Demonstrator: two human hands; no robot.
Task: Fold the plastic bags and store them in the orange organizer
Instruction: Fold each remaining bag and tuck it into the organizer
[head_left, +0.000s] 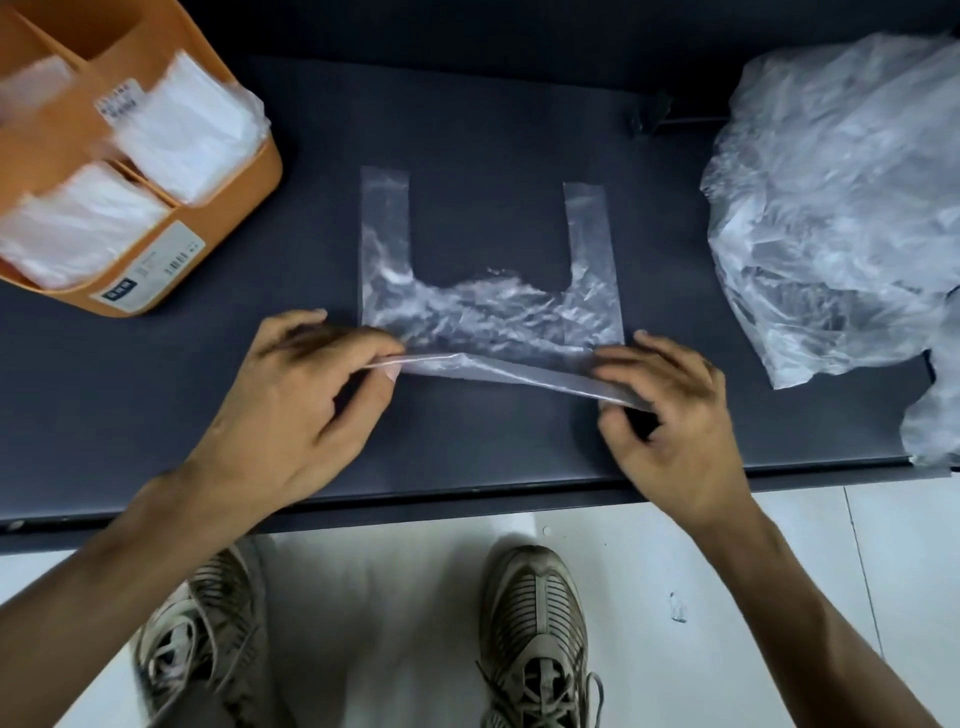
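A clear plastic bag (488, 306) lies flat in the middle of the dark table, its two handle strips pointing away from me. Its near edge is lifted off the table. My left hand (306, 400) pinches the left end of that edge between thumb and fingers. My right hand (670, 410) pinches the right end. The orange organizer (208, 234) stands at the far left, with folded clear bags (182, 130) upright in its compartments.
A loose heap of unfolded clear bags (841, 208) fills the right side of the table (156, 395) and spills over its right end. The table's front edge runs just below my wrists. My shoes (535, 634) stand on the white tiled floor beneath.
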